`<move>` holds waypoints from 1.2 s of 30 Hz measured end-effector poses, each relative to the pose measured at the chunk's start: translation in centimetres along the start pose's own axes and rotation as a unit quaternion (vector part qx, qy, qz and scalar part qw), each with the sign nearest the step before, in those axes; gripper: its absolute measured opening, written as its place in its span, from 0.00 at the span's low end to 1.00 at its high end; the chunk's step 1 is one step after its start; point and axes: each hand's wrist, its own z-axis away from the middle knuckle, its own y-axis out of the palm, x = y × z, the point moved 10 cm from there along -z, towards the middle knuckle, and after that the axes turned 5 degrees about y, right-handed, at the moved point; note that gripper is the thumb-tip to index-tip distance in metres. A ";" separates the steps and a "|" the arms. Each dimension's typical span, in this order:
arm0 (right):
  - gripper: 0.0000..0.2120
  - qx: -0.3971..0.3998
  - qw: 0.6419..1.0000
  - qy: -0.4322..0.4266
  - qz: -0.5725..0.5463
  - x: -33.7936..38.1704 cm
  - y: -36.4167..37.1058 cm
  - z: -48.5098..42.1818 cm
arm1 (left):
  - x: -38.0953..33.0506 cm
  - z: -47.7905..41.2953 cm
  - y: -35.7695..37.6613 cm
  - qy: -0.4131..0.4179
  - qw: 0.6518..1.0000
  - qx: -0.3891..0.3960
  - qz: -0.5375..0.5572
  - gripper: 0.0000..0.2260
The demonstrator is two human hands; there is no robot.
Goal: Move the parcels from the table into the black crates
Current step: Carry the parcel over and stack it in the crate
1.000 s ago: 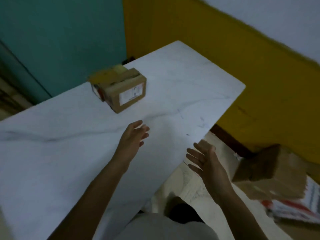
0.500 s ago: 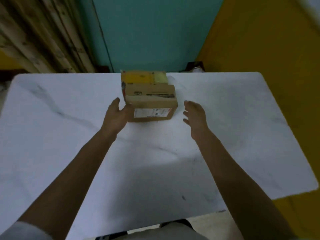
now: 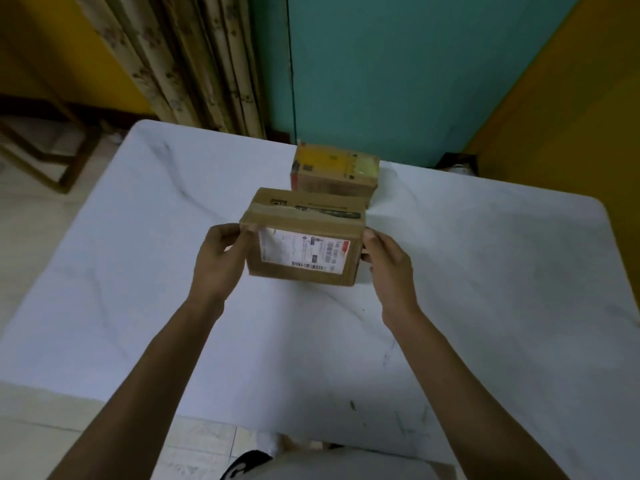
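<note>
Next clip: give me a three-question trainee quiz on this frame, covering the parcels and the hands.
1. True or false: only the left hand grips the labelled parcel.
2. Where is the yellow-topped parcel? A in a crate; B on the table, behind the labelled parcel; C on a shelf.
3. How many parcels are in view?
Key: 1 false, the right hand grips it too; 2 B; 3 two.
</note>
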 end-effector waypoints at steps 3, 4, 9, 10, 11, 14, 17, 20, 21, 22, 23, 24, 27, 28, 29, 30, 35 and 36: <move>0.13 0.036 0.982 -0.164 0.092 3.3 2.4 4.9 | 1.7 2.1 -2.4 -0.046 0.996 0.000 0.079 0.27; 0.16 0.058 0.967 -0.217 0.118 4.5 3.5 6.8 | 2.2 3.0 -3.1 -0.049 0.994 0.006 0.093 0.26; 0.29 0.117 0.904 -0.327 0.249 8.2 7.1 12.3 | 4.7 7.7 -7.0 -0.054 0.980 0.014 0.189 0.23; 0.30 0.110 0.906 -0.319 0.255 8.4 7.1 12.9 | 4.6 8.5 -8.1 -0.040 0.979 0.007 0.201 0.23; 0.29 0.100 0.914 -0.304 0.248 8.3 6.9 13.4 | 4.2 9.1 -9.3 -0.015 0.979 -0.004 0.203 0.22; 0.28 0.049 0.959 -0.203 0.194 6.7 5.9 14.3 | 4.0 10.6 -12.5 0.045 0.977 -0.024 0.207 0.21; 0.20 0.002 0.976 -0.158 0.149 5.2 4.8 16.0 | 3.6 12.0 -13.8 0.087 0.974 0.005 0.210 0.24; 0.09 0.008 0.978 -0.174 0.112 4.3 5.3 18.2 | 2.7 13.6 -14.4 0.139 0.969 0.026 0.205 0.23; 0.08 0.016 0.980 -0.175 0.097 3.9 5.5 18.7 | 2.4 14.0 -14.6 0.157 0.968 0.027 0.194 0.22; 0.08 0.021 0.980 -0.179 0.085 3.7 5.7 19.0 | 2.2 14.2 -14.8 0.167 0.969 0.022 0.183 0.23; 0.10 0.025 0.979 -0.185 0.079 3.5 5.8 19.2 | 2.2 14.3 -15.0 0.168 0.970 0.016 0.175 0.24; 0.12 0.030 0.976 -0.198 0.081 3.6 6.0 19.4 | 2.5 14.3 -15.2 0.162 0.972 0.007 0.171 0.26; 0.23 0.080 0.951 -0.277 0.114 4.7 7.1 20.3 | 3.9 14.1 -15.5 0.118 0.977 -0.025 0.177 0.25; 0.27 0.108 0.940 -0.298 0.127 4.9 7.6 20.6 | 4.6 14.0 -15.4 0.092 0.979 -0.035 0.179 0.24; 0.28 0.136 0.928 -0.315 0.143 5.1 8.1 21.0 | 5.3 13.8 -15.3 0.059 0.983 -0.041 0.171 0.25; 0.28 0.162 0.916 -0.330 0.160 5.4 8.6 21.4 | 6.1 13.6 -15.0 0.026 0.987 -0.037 0.156 0.27; 0.27 0.214 0.895 -0.343 0.188 7.5 9.3 22.2 | 6.8 13.0 -11.5 -0.009 0.996 0.081 0.031 0.23; 0.25 0.223 0.895 -0.337 0.189 8.2 9.2 22.1 | 6.4 13.8 -9.9 0.001 0.990 0.140 0.036 0.17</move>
